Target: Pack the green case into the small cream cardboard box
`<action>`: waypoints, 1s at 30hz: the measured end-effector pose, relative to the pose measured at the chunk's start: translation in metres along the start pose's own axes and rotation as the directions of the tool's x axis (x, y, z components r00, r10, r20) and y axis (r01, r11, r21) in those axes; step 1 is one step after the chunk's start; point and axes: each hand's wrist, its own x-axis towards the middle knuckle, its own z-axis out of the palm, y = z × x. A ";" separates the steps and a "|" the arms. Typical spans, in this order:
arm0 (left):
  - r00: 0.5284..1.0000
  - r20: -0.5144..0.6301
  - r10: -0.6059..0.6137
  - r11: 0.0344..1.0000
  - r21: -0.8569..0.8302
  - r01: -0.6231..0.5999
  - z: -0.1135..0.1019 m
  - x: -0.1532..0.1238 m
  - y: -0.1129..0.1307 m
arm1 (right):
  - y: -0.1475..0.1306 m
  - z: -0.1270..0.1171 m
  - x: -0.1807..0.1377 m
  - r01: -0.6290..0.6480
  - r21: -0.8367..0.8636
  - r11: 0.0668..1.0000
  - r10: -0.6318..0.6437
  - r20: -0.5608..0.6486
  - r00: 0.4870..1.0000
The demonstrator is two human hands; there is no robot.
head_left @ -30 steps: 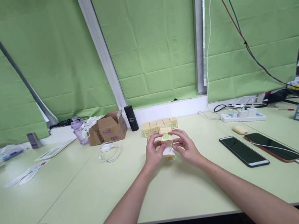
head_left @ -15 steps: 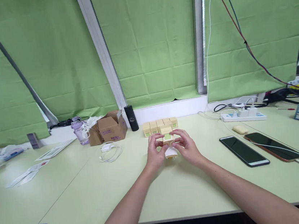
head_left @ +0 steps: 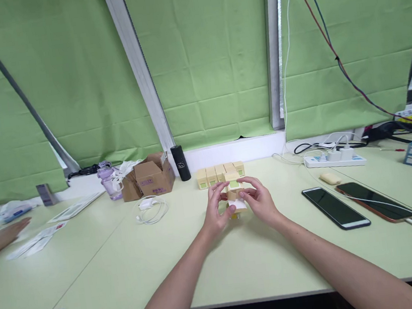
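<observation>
Between my two hands a small pale-yellow carton (head_left: 234, 185) with a green panel is held above the table. Its flaps stand open toward me; a white inner side and a tan flap show. My left hand (head_left: 214, 216) grips the carton's left side, thumb low by the white flap. At the right side, my right hand (head_left: 263, 203) has its index finger on top and its thumb at the tan flap. Just behind stand several similar small cartons (head_left: 211, 175) in a row, partly hidden by the held one.
Left are a charger with cable (head_left: 148, 203), a cardboard box (head_left: 154, 176), a black cylinder (head_left: 180, 163) and a purple bottle (head_left: 109, 182). Right lie two phones (head_left: 334, 208), an earphone case (head_left: 330, 178) and a power strip (head_left: 336, 159). Another person's hand (head_left: 14, 230) is at far left.
The carton has tilted and shifted slightly right in my hands. My right thumb has moved onto the tan flap, which now sticks out. Another person's hand has come in at far left.
</observation>
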 end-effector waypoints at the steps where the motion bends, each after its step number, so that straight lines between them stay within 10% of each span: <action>1: 1.000 0.024 0.006 1.000 0.000 -0.006 0.000 0.000 -0.001 | -0.001 0.000 0.000 -0.008 0.009 1.000 0.008 -0.009 1.000; 30: 0.983 -0.086 -0.165 0.968 -0.205 0.144 0.001 0.001 -0.007 | 0.004 0.000 -0.005 0.015 0.116 0.993 -0.028 0.113 0.993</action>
